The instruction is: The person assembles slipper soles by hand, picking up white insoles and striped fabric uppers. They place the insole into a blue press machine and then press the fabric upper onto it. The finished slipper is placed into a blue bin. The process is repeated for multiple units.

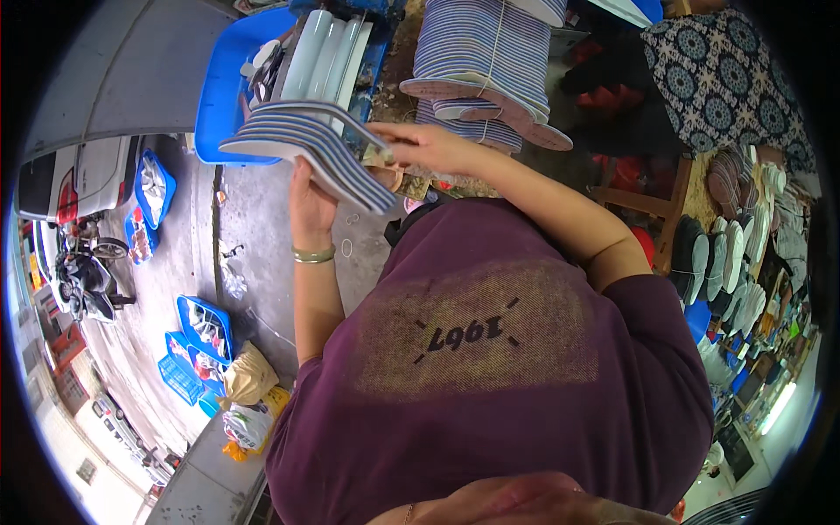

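I'm in a footwear workshop that opens onto the street: tied stacks of striped soles [477,52] stand ahead of me, rows of finished shoes [731,254] line the right side, blue crates [203,325] sit on the concrete, and a motorbike [83,271] is parked outside.

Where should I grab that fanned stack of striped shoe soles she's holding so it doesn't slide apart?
Probably at the narrow end of the fanned stack of striped soles, where the layers converge. The left hand already supports it from below and the right hand pinches from the right. The far ends splay apart toward the blue tray, so a grip there would likely hold only a few layers.
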The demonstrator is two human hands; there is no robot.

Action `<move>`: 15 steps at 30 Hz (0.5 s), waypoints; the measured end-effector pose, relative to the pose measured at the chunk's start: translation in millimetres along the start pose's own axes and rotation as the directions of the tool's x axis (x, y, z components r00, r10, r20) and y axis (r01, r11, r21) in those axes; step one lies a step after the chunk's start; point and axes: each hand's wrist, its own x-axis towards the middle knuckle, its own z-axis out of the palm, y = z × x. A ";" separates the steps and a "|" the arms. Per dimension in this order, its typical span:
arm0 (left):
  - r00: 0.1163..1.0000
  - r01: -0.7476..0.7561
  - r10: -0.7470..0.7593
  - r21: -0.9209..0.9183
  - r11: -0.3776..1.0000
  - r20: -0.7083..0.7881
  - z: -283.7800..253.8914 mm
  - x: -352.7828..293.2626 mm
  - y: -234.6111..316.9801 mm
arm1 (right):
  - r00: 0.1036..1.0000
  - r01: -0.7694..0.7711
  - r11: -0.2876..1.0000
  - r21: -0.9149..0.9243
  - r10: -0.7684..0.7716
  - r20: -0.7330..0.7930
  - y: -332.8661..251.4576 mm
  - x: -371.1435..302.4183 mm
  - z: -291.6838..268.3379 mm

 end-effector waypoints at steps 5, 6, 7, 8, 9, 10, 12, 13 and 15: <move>0.993 -0.113 0.108 -0.173 0.978 -0.037 -2.7 -69.9 -8.1 | 0.953 0.038 0.965 0.258 0.043 -0.300 17.3 -12.8 -2.4; 0.991 -0.131 0.131 -0.212 0.969 -0.010 -7.6 -84.4 -9.1 | 0.927 -0.011 0.975 0.221 0.093 -0.364 8.4 -15.4 -6.9; 0.988 -0.145 0.155 -0.251 0.957 0.019 -11.6 -99.2 -9.1 | 0.891 -0.062 0.981 0.185 0.138 -0.432 -2.6 -19.3 -11.4; 0.989 -0.117 0.139 -0.305 0.945 0.050 -10.9 -110.4 -6.8 | 0.870 -0.135 0.978 0.159 0.193 -0.454 -9.0 -22.8 -16.3; 0.988 -0.145 0.155 -0.312 0.939 0.007 -11.4 -119.9 -8.7 | 0.842 -0.203 0.970 0.131 0.241 -0.482 -11.4 -26.0 -19.8; 0.985 -0.171 0.169 -0.319 0.932 -0.036 -11.8 -128.0 -11.4 | 0.840 -0.202 0.972 0.121 0.236 -0.488 -6.9 -27.1 -20.4; 0.981 -0.190 0.186 -0.351 0.917 -0.044 -19.1 -140.5 -17.4 | 0.830 -0.203 0.973 0.107 0.229 -0.509 10.2 -25.8 -19.4; 0.983 -0.185 0.175 -0.368 0.911 -0.062 -20.3 -145.7 -20.3 | 0.823 -0.203 0.970 0.135 0.244 -0.513 16.6 -21.8 -13.5; 0.986 -0.167 0.140 -0.402 0.900 -0.095 -18.9 -156.6 -26.9 | 0.803 -0.207 0.959 0.194 0.280 -0.526 25.2 -11.2 2.8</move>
